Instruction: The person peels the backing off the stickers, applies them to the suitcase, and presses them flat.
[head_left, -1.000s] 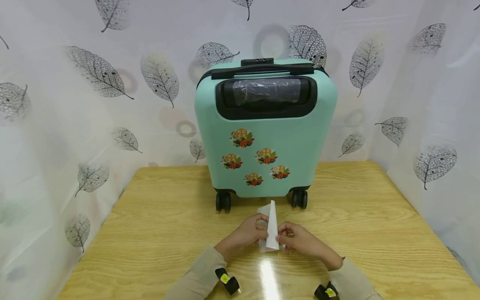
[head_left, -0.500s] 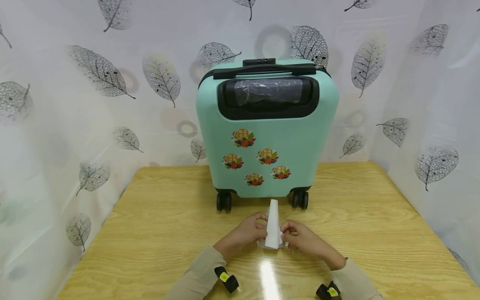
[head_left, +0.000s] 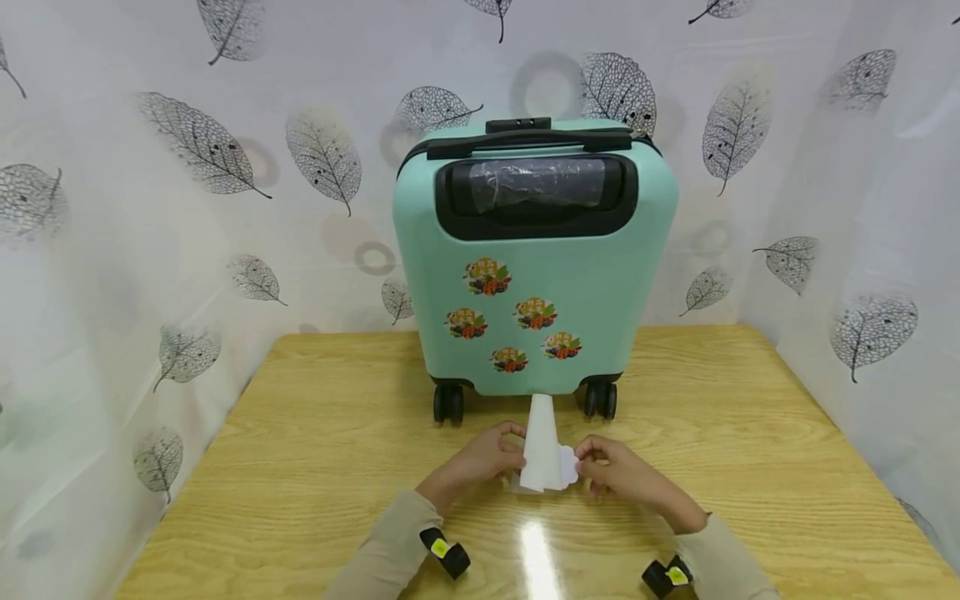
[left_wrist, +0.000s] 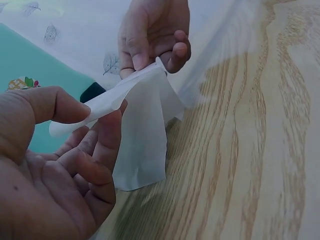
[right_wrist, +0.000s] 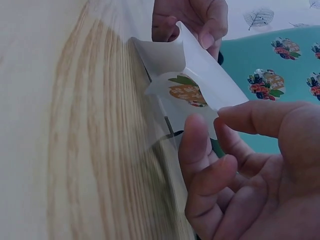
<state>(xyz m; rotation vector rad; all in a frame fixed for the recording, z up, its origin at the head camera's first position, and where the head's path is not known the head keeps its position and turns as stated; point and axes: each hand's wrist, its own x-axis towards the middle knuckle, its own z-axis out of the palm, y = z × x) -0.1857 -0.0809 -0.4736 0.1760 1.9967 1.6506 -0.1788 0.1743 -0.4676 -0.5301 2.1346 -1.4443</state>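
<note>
In the head view my left hand (head_left: 478, 460) pinches the left side of a folded white backing sheet (head_left: 540, 446) between thumb and forefinger, just above the table. My right hand (head_left: 621, 475) pinches the edge of a sticker (head_left: 570, 467), whose white scalloped back sticks out from the sheet's right side. The right wrist view shows its printed orange and green face (right_wrist: 189, 93) turned toward the sheet, partly covered by the fold. From the left wrist, one flap of the sheet (left_wrist: 142, 145) hangs down. How much of the sticker still adheres to the sheet cannot be seen.
A mint green suitcase (head_left: 585, 275) stands upright on the wooden table (head_left: 337, 433), behind the hands. Several round fruit stickers (head_left: 535, 313) are on its front. Its black wheels (head_left: 448, 402) rest close to the sheet. A leaf-patterned curtain (head_left: 322, 250) surrounds the table.
My hands have moved slightly apart, the right hand to the right. The sheet has shifted a little left and tilted, and the sticker's scalloped white back now shows beside it.
</note>
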